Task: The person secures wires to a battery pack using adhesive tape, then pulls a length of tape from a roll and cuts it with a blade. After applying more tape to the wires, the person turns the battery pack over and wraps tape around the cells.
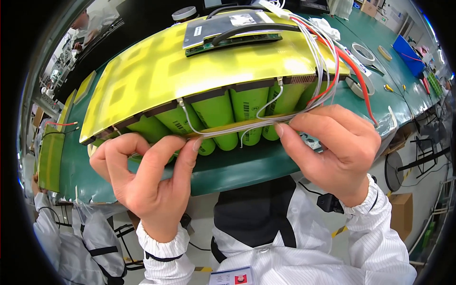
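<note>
White wires (228, 129) in fingers (186, 161); battery pack (156, 71) near table (232, 173) edge

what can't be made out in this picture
Head view: whether the thin white wires continue leftward behind the bare left hand, which blocks the view.
Head view: upper ends of the green cylindrical cells, covered by the translucent yellow sheet.
Head view: the white rectangular badge's lower part, cut off by the bottom edge.

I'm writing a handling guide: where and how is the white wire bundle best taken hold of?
Probably pinch the white wire bundle along its straight stretch between the left hand and right hand, from the near side: there it lies narrow and gathered across the green cells, while toward the upper right its wires spread loosely.
</note>
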Demonstrator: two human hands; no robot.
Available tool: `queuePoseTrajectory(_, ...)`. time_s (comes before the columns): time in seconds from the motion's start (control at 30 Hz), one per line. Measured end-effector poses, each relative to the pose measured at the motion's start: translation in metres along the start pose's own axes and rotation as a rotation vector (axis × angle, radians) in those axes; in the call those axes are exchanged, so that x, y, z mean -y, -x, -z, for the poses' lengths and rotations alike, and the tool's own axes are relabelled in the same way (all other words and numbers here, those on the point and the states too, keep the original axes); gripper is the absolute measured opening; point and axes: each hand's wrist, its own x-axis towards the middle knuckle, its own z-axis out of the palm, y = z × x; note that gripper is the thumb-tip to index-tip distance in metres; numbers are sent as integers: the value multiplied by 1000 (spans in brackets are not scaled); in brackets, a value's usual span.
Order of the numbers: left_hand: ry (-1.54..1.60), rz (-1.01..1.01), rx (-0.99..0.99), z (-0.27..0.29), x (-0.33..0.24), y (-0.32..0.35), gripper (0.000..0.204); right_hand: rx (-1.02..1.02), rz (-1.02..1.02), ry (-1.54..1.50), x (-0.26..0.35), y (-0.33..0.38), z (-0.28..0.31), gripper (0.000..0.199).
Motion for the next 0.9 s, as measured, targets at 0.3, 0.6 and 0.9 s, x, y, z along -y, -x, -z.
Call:
queuePoseTrajectory(0.3, -26, 70, -5, -1, -8, 1, 29, 13, -17, 12, 6, -3, 2, 16)
queuePoseTrajectory(0.6, -72, 86, -82, -7, -17, 8, 53, -167, -108, -52, 3, 11, 0, 34)
queuePoseTrajectory(0.9, 22, -43, -160, -20, -32, 6, 53, -181, -311, -203, -9, 34, -11, 40)
